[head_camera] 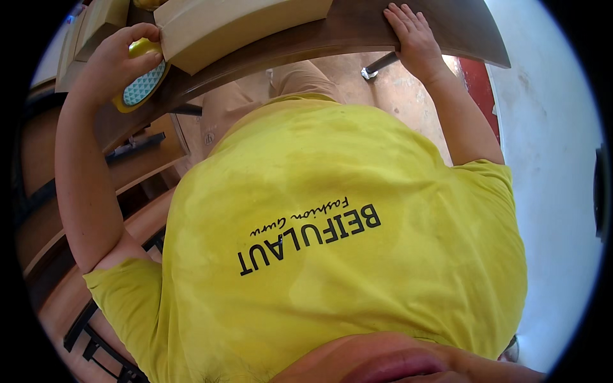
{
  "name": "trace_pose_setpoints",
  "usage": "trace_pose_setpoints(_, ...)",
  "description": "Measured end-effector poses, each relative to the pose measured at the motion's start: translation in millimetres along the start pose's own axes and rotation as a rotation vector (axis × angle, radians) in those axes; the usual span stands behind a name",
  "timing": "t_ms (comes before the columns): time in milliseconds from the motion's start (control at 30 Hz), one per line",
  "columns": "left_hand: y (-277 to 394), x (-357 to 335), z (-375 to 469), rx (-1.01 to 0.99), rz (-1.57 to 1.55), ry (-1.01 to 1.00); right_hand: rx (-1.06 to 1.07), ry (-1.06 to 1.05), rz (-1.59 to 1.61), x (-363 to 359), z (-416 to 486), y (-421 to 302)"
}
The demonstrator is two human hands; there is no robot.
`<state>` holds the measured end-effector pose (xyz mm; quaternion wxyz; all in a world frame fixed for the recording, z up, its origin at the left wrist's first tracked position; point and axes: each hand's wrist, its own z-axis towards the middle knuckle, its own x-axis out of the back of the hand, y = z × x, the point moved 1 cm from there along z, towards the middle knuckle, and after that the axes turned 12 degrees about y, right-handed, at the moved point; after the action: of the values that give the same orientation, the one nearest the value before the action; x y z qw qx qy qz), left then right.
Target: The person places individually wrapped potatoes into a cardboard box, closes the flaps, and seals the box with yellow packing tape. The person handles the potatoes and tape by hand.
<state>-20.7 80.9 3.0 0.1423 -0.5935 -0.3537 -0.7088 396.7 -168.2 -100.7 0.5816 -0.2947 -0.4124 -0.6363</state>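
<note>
At the upper left, my left hand (112,60) is curled around the top of a yellow oval object (143,86) with a teal-and-white triangle pattern. Its fingertips reach the near left corner of a long, pale cardboard box (239,28). My right hand (414,40) lies palm down, fingers slightly spread, on the brown table (354,24) near its front edge, with nothing in it. The box lies on the table between my hands. What the oval object is cannot be told.
More cardboard boxes (103,24) stand at the upper left, near a partly visible yellow item (149,4). Wooden boards and dark metal frames (91,344) are on the left. A table leg (380,64) stands beneath the table. A pale wall (550,167) rises on the right.
</note>
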Motion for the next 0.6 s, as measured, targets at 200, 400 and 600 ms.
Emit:
trace_pose_setpoints(200,-3.0,0.8,-2.2,-0.001,-0.040,0.011,0.049,0.010,-0.028,1.0,4.7,-0.5)
trace_pose_setpoints(400,5.6,4.5,2.1,-0.045,-0.005,-0.009,0.050,-0.006,-0.018,3.4,5.4,2.7)
trace_pose_setpoints(600,-0.7,3.2,0.2,-0.064,0.008,0.028,0.031,-0.288,0.086,33.2,27.5,-1.4)
